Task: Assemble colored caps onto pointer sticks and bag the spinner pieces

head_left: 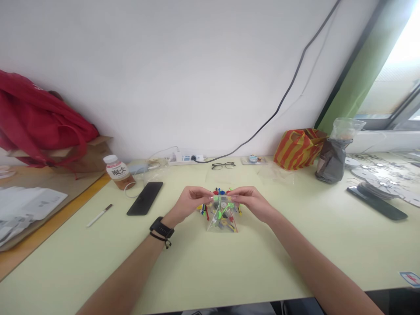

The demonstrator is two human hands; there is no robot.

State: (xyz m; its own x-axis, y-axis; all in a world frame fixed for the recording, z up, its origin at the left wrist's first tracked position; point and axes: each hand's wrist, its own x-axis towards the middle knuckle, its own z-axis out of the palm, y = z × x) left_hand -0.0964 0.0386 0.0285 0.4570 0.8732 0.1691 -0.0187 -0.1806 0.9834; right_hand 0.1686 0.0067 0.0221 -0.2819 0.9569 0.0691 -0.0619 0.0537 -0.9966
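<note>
Left grip (pixel 190 203) and right grip (pixel 254 203) pinch a clear, wide-bottomed bag (pixel 223 220) by its top, green pieces (pixel 219 214) showing through.

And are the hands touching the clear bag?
Touching: the head view shows the left hand and right hand pinching the clear bag at its top.

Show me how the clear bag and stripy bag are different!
The clear bag is see-through and small; the stripy bag is red, yellow and bigger. The left hand and right hand pinch the clear bag; neither touches the stripy bag. Both share one table.
</note>
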